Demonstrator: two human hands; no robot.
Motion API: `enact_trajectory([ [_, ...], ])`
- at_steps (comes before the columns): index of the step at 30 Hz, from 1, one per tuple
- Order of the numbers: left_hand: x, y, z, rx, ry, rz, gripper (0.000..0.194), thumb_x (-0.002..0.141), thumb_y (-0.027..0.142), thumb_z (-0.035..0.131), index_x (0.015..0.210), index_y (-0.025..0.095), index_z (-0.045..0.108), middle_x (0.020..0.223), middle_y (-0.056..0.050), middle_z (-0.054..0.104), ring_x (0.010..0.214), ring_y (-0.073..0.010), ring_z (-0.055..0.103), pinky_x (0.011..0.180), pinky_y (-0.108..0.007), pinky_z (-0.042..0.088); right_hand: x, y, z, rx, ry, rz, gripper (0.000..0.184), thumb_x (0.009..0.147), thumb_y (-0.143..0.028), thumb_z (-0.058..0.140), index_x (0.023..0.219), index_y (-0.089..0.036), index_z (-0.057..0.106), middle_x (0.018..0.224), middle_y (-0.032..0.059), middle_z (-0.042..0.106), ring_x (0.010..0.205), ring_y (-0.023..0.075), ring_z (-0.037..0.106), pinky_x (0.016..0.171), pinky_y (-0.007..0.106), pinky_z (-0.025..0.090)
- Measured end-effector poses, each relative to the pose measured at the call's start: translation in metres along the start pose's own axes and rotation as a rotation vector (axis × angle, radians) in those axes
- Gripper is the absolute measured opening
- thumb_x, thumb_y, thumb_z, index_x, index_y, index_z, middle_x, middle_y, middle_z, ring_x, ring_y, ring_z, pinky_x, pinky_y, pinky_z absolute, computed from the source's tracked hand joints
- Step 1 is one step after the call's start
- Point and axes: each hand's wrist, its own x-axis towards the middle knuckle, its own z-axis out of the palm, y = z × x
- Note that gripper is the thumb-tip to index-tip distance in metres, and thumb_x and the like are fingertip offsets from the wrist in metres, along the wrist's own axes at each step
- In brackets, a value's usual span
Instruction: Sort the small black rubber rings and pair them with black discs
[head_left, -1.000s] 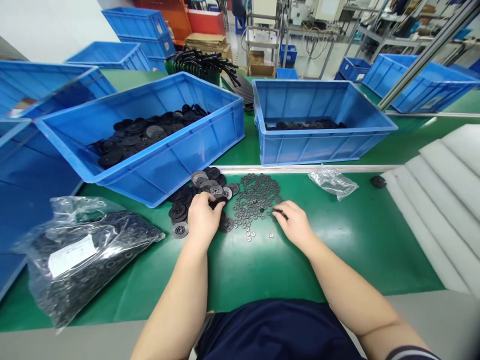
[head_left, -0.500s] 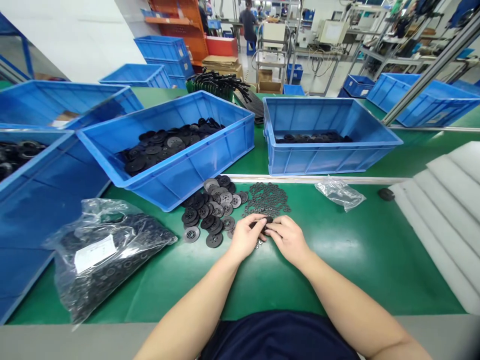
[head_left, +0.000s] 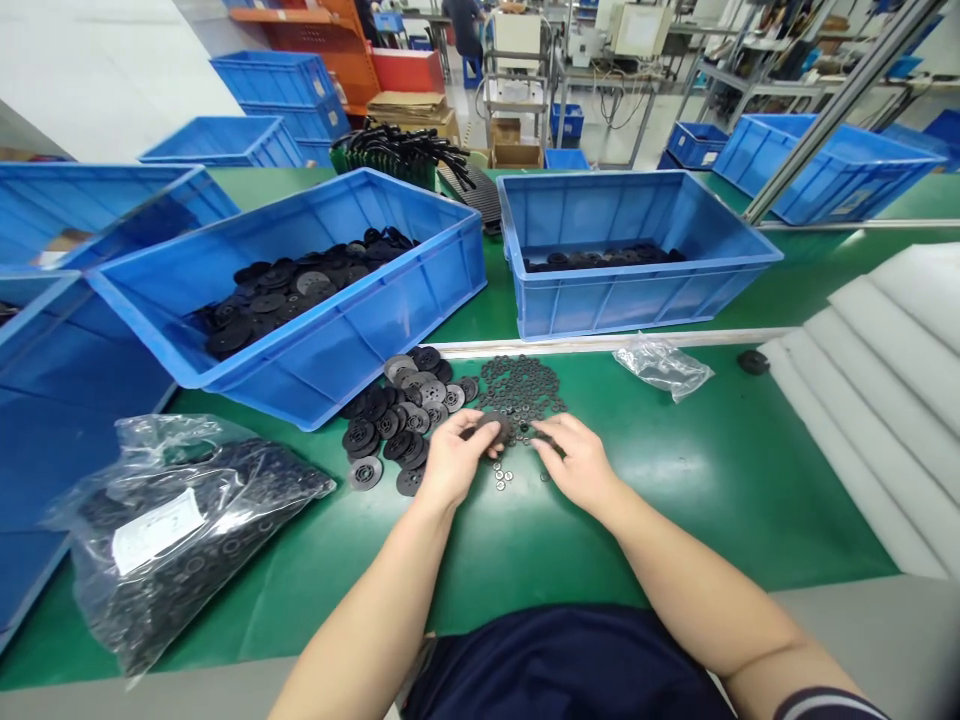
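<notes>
My left hand (head_left: 454,455) is closed around the edge of a round black plastic disc (head_left: 496,428), with the thumb on top. To its right is my right hand (head_left: 576,462), thumb and forefinger apart, fingertips beside a spread of small dark rings (head_left: 521,385). Nothing shows between those fingers. Several small shiny metal-looking rings (head_left: 501,476) lie just below the held disc. One small dark piece (head_left: 544,477) rests by itself under the right thumb. A heap of black discs (head_left: 409,420) lies left of my left hand.
Black discs fill part of a blue bin (head_left: 352,340); a second blue bin (head_left: 645,295) stands right of it. A clear bag of black parts (head_left: 195,540) lies at left. An empty-looking plastic bag (head_left: 664,367), a dark round part (head_left: 753,362) and white foam sheets (head_left: 862,400) are at right.
My hands were together on the disc; now the right hand has let go and moved apart to the right. The left hand keeps the disc. The camera view has shifted slightly.
</notes>
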Motion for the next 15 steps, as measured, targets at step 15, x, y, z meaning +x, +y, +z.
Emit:
enact_trajectory([
  [15,0.04,0.03,-0.039,1.379,0.246,0.219,0.046,0.081,0.039,0.058,0.122,0.019,0.061,0.113,-0.017,0.057,0.101,-0.0321,0.062,0.086,-0.041,0.05,0.004,0.009,-0.017,-0.379,-0.424,0.196,0.013,0.089,-0.023,0.057,0.092,-0.019,0.069,0.092,0.0069,0.063,0.088,0.0185,0.06,0.081,0.028,0.045],
])
